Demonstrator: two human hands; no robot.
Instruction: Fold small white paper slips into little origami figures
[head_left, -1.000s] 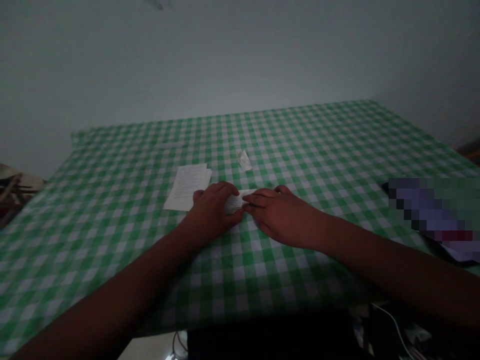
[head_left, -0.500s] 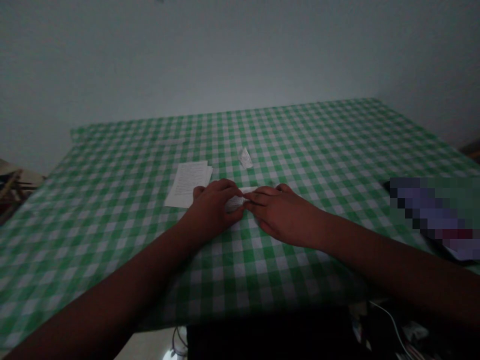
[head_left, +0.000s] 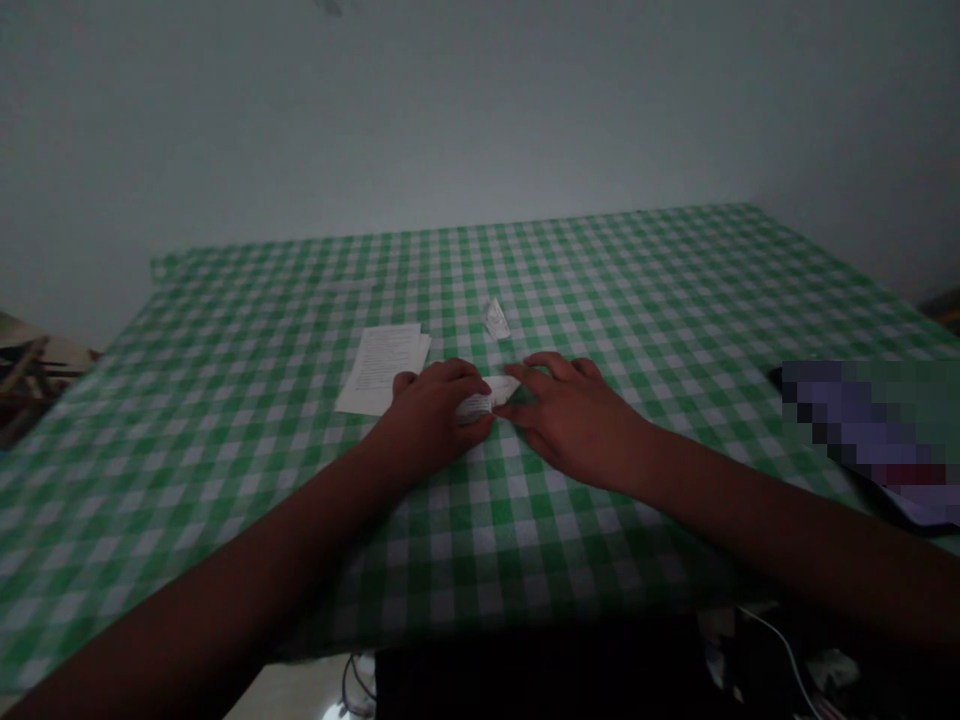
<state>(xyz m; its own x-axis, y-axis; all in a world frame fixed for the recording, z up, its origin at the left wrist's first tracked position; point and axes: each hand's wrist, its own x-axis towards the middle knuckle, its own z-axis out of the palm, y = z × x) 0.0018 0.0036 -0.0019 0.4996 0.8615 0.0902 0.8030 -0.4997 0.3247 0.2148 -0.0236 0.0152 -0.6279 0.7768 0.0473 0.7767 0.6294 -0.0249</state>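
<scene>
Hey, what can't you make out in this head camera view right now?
In the head view:
Folded paper: one end hidden by the left hand.
Sheets: print too small and dim to read.
Scrap: too small to identify.
Object at right: pixelated over.
Dark thing: cut off by the bottom edge, too dark.

Readable text: none | printed paper sheets (head_left: 382,368), folded paper slip (head_left: 476,405): print too blurred

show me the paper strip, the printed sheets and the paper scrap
paper strip (head_left: 480,403), head view, on its visible middle
printed sheets (head_left: 382,370), head view, on the top sheet's printed text
paper scrap (head_left: 495,320), head view, on its middle
</scene>
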